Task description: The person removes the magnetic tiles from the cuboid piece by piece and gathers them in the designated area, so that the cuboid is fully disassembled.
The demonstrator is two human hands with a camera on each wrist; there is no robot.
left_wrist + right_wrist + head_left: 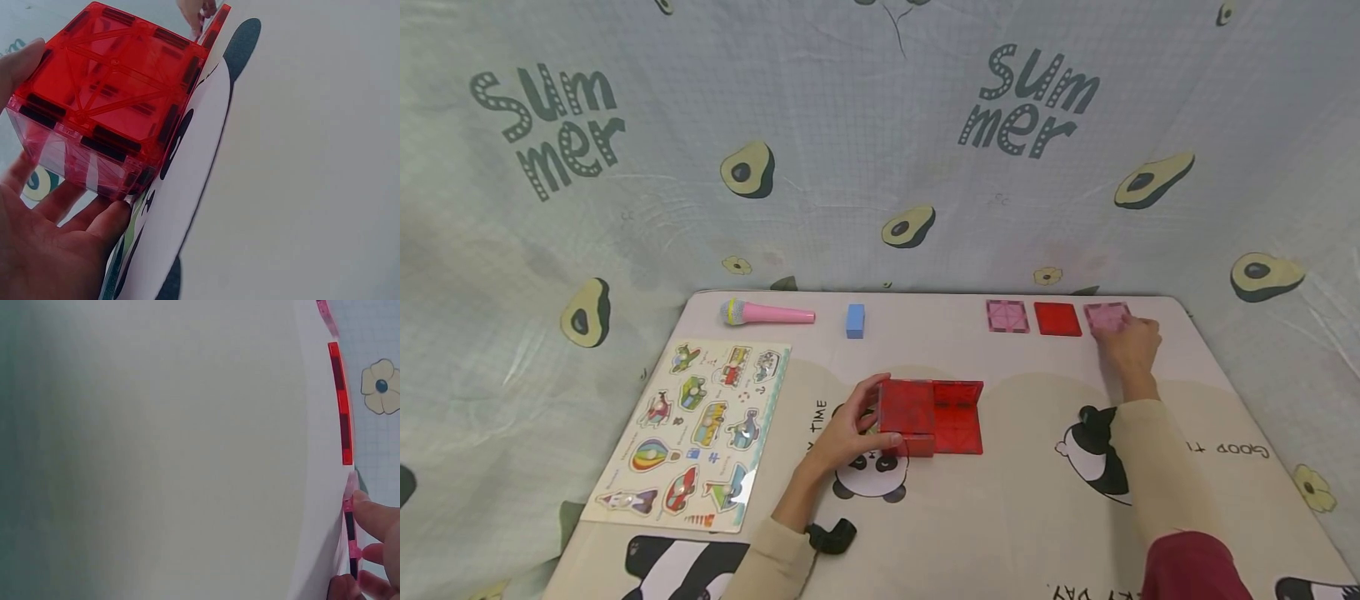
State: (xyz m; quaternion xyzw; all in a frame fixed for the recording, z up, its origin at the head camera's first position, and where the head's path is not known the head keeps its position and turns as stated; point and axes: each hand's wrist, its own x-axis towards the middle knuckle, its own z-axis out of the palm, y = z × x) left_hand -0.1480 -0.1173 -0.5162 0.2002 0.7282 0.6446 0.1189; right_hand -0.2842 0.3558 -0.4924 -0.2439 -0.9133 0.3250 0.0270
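My left hand (844, 435) grips the left side of a red and pink box of magnetic tiles (906, 406), which stands on the table. In the left wrist view its thumb lies along one side of the box (115, 78) and the other fingers press the pink wall. Joined to the box's right side are a flat red tile (957, 433) and an upright one behind it. At the table's back right, my right hand (1129, 348) pinches a pink magnetic tile (1103, 315) by its edges; the right wrist view shows fingertips along that tile (350, 526).
Left of the right hand lie a red tile (1058, 319) and another pink tile (1007, 316). A blue block (855, 321) and a pink toy microphone (775, 314) lie along the back. A picture puzzle board (748, 467) occupies the left side. Printed cloth hangs behind the table.
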